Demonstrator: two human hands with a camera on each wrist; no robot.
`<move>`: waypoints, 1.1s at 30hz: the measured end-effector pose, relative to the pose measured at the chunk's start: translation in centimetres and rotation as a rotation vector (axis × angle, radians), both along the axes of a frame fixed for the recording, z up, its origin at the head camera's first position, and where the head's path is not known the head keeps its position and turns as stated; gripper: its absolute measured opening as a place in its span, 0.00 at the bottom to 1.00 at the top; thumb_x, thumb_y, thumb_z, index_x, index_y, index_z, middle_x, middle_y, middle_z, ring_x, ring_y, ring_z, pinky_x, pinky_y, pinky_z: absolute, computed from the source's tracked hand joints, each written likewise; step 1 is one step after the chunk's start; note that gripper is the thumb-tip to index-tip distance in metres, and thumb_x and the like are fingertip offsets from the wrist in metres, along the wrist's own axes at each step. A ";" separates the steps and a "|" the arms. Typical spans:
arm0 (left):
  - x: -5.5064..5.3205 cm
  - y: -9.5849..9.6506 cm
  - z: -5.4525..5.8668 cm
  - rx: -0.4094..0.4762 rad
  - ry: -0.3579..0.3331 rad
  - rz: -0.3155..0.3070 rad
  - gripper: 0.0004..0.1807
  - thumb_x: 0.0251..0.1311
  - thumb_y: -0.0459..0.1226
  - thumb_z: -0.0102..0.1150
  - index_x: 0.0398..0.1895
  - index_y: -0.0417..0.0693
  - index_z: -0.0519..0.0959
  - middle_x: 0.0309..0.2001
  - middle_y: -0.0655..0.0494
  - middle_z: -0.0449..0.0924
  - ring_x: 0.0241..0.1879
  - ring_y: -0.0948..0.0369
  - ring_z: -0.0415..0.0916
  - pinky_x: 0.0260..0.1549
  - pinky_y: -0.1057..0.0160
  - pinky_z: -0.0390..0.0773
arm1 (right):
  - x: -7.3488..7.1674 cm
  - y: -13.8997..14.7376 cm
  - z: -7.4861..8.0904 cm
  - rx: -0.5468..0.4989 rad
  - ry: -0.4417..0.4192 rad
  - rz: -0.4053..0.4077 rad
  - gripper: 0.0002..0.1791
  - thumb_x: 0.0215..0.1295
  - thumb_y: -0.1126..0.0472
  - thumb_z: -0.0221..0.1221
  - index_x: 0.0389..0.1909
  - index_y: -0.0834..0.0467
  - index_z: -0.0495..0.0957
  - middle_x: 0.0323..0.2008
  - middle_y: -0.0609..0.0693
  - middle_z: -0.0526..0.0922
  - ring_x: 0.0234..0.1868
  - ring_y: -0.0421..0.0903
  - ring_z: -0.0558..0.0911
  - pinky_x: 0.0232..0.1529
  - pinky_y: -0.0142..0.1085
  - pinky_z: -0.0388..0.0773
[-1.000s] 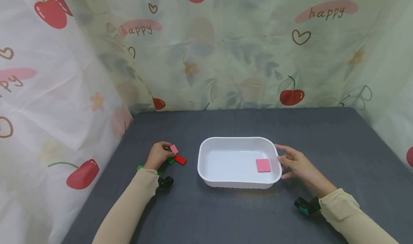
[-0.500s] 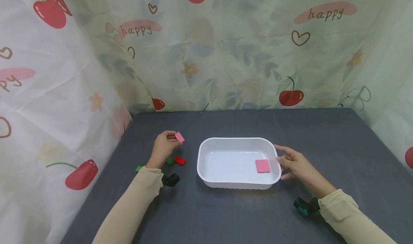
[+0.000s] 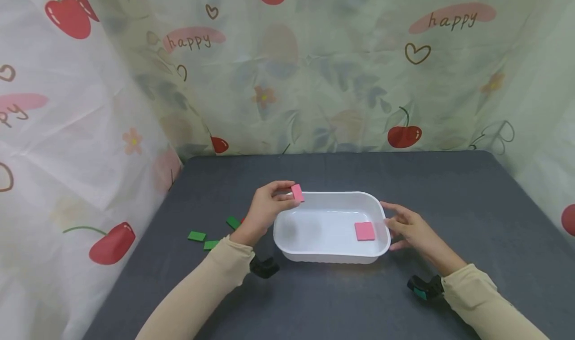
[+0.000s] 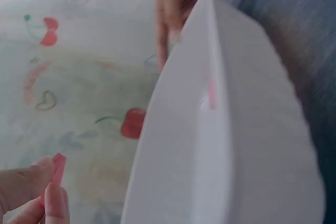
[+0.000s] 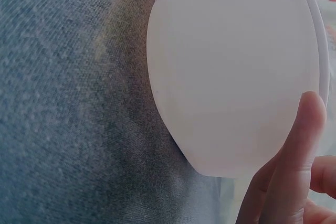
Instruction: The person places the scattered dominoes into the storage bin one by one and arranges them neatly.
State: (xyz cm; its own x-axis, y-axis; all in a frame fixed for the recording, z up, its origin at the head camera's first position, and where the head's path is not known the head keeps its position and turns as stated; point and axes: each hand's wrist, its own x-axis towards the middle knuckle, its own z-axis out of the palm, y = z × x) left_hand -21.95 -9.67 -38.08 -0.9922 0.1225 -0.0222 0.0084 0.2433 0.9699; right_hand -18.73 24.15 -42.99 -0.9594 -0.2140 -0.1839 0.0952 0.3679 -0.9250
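Between thumb and fingers, my left hand [image 3: 265,207] pinches a small pink tile [image 3: 298,193] above the left rim of a white plastic tray [image 3: 323,257]. The left wrist view shows the same tile [image 4: 59,170] edge-on, held clear of the tray wall. A pink square piece [image 3: 365,231] lies flat on the tray floor towards the right. My right hand [image 3: 415,232] touches the tray's right end with its fingers loosely spread. Seen in the right wrist view, its thumb [image 5: 302,140] rests along the outer wall near the rim.
Several green tiles [image 3: 196,236] lie on the dark cloth-covered table [image 3: 341,300] left of the tray. A red tile is mostly hidden behind my left hand. Patterned curtains [image 3: 314,80] stand behind and beside the table.
My left hand has lifted the pink tile off the pile at left and carried it rightwards to the tray's rim. The right hand and tray have stayed in place.
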 end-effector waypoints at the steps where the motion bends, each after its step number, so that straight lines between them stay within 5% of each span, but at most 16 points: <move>1: 0.1 0.4 -0.2 0.011 -0.001 -0.019 0.27 0.51 0.30 0.70 0.58 0.47 0.77 0.53 0.49 0.78 0.47 0.57 0.82 0.50 0.56 0.79 | 0.0 0.0 0.0 0.000 0.001 0.001 0.34 0.72 0.57 0.54 0.74 0.60 0.53 0.40 0.60 0.79 0.33 0.46 0.80 0.29 0.42 0.83; 7: 0.6 2.6 -2.0 -0.010 -0.032 -0.123 0.26 0.50 0.31 0.71 0.56 0.48 0.79 0.52 0.51 0.78 0.42 0.59 0.82 0.45 0.59 0.81 | 0.0 0.1 0.0 0.003 0.000 -0.004 0.34 0.72 0.57 0.54 0.74 0.60 0.53 0.39 0.59 0.79 0.34 0.46 0.79 0.30 0.42 0.83; 18: 0.3 4.9 -4.7 -0.252 -0.038 -0.217 0.20 0.47 0.28 0.71 0.47 0.43 0.82 0.42 0.51 0.84 0.33 0.61 0.82 0.36 0.65 0.78 | 0.1 -0.1 0.3 -0.012 -0.012 -0.013 0.34 0.71 0.58 0.54 0.74 0.60 0.54 0.38 0.58 0.79 0.33 0.45 0.78 0.29 0.41 0.83; 24: 0.2 5.4 -5.1 -0.356 -0.020 -0.245 0.19 0.43 0.27 0.70 0.43 0.40 0.84 0.38 0.50 0.84 0.25 0.63 0.75 0.29 0.68 0.74 | 0.1 0.0 0.3 -0.017 -0.007 -0.008 0.33 0.71 0.60 0.54 0.73 0.61 0.54 0.38 0.59 0.79 0.33 0.44 0.79 0.29 0.41 0.83; 33: 0.2 5.7 -5.0 -0.386 -0.042 -0.224 0.22 0.39 0.24 0.72 0.43 0.35 0.83 0.39 0.45 0.83 0.28 0.62 0.73 0.29 0.68 0.73 | 0.1 0.0 0.4 -0.023 -0.012 -0.003 0.34 0.72 0.59 0.53 0.74 0.61 0.53 0.39 0.61 0.78 0.33 0.44 0.79 0.30 0.41 0.83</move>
State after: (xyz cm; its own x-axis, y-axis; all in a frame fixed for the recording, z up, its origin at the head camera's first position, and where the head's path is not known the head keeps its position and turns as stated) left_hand -21.70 -3.94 -43.12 -0.9395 0.3090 -0.1478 0.0648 0.5841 0.8091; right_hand -18.59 24.11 -42.62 -0.9577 -0.2152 -0.1908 0.1078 0.3466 -0.9318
